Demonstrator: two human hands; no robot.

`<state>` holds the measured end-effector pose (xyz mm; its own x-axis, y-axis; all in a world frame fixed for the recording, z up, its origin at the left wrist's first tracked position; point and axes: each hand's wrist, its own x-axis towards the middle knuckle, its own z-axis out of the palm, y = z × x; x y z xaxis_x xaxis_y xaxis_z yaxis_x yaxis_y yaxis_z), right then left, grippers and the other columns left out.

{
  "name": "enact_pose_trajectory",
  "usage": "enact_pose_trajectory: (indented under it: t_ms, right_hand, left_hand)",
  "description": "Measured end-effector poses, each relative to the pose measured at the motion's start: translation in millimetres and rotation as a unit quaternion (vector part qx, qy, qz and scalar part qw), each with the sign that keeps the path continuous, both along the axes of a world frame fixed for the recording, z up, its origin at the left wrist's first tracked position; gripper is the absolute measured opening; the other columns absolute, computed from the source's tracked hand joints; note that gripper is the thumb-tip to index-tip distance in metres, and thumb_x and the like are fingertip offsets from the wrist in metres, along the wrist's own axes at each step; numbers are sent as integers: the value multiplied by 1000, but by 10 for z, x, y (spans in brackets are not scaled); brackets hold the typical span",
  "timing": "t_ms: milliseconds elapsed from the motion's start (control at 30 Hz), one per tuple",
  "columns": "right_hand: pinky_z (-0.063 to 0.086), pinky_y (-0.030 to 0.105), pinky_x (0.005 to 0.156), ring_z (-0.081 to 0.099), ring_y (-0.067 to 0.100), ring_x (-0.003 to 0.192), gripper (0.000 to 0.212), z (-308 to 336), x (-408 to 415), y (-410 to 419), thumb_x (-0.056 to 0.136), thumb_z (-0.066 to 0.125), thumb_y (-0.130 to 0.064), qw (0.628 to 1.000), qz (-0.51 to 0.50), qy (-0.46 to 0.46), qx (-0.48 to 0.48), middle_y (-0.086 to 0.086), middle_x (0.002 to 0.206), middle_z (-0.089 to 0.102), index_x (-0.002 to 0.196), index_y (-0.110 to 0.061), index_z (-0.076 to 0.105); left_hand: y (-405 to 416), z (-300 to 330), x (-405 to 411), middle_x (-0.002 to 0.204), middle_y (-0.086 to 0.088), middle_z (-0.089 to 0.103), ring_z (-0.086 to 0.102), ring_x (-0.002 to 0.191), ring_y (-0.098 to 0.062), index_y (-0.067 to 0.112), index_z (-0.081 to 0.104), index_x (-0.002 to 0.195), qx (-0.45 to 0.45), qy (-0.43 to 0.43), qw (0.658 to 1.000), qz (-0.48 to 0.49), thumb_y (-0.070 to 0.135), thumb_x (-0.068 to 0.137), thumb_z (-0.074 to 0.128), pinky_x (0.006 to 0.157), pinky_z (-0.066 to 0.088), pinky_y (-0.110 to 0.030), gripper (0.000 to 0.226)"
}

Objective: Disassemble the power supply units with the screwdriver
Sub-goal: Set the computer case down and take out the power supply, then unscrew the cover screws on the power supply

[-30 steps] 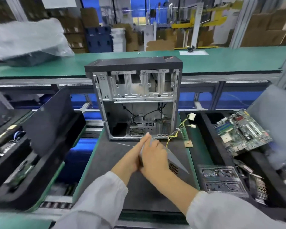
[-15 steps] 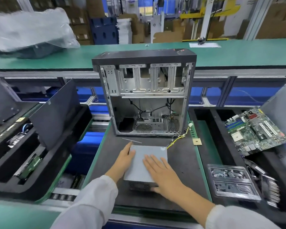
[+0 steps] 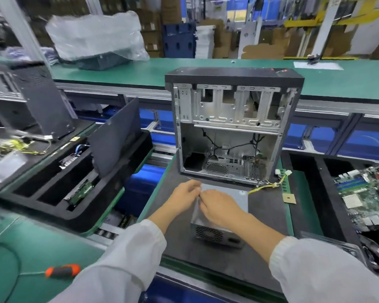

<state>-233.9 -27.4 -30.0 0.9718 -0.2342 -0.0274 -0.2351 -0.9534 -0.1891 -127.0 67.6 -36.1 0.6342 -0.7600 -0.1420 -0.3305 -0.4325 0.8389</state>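
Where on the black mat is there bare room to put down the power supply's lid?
Bare mat lies left of the grey metal power supply, and right of it up to the green edge. Crowded behind: the open computer case and yellow wires.

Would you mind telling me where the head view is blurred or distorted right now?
Head view: both hands, left and right, are motion-smeared over the power supply unit; the left trays are blurred; wide-angle bending curves the green bench; the computer case stays fairly sharp.
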Motion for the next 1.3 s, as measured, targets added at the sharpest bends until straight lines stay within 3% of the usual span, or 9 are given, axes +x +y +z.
enact_pose_trajectory:
  t_ms: [67,267,367,600,733,1033,1133,1200,1300]
  right_hand:
    - [43,38,76,58,34,102,34,78,203,146,99,33,-25,1000,12,-16,4,15,111,63,120,-10,56]
    - [37,33,66,62,35,95,32,166,883,1023,97,39,-28,994,103,4,-30,15,108,64,113,-9,59]
    - [38,34,66,61,34,96,29,96,1166,1453,96,40,-28,989,143,5,-30,13,107,64,107,-10,60]
    - [37,33,64,61,32,98,31,-329,1807,2857,98,39,-31,976,213,45,-8,11,109,64,106,-13,62]
    - [45,37,74,60,34,103,29,-718,2040,3364,96,42,-26,973,210,90,-12,16,112,63,108,-10,62]
    - [40,42,96,44,32,122,33,-1563,2153,3912,98,44,-13,965,153,209,-47,16,134,43,130,-6,46]
    - [42,40,89,50,35,113,39,-1456,2148,3858,94,50,-9,964,121,235,2,19,136,35,131,-1,40]
    - [40,36,72,57,36,94,32,-1258,2152,3703,92,54,-14,963,111,229,85,22,129,44,120,-3,42]
    - [36,34,63,58,30,84,22,-683,2107,3297,91,56,-27,964,102,142,200,18,102,62,101,-8,48]
  left_hand:
    - [268,175,97,106,-9,67,59,92,-14,5,66,113,19,37,999,-5,13,102,43,72,47,-18,27]
    - [1317,440,374,83,-7,63,64,73,-18,9,64,93,-1,157,984,82,16,99,42,76,56,-37,24]
    - [1817,384,480,87,-15,62,65,80,-26,3,63,98,-12,171,977,125,14,100,40,85,55,-41,25]
    - [3340,-160,1004,92,-5,68,70,81,-20,11,61,95,7,215,951,222,20,101,42,69,50,-23,21]
    - [3874,-543,1286,91,-7,64,67,70,-20,6,60,100,47,233,937,256,14,99,47,64,52,-27,16]
    - [4337,-1123,1522,111,-13,53,50,71,-15,3,51,130,175,189,946,197,0,98,43,50,36,-17,34]
    - [4381,-1152,1575,125,-13,51,56,76,-19,2,43,140,194,173,952,164,-4,94,46,63,46,-24,46]
    - [4330,-1096,1603,136,-12,49,60,85,-25,6,44,141,189,117,965,140,-5,91,52,76,49,-29,51]
    - [4011,-833,1640,125,-14,58,54,70,-17,8,51,133,134,72,985,86,-6,88,58,67,48,-25,47]
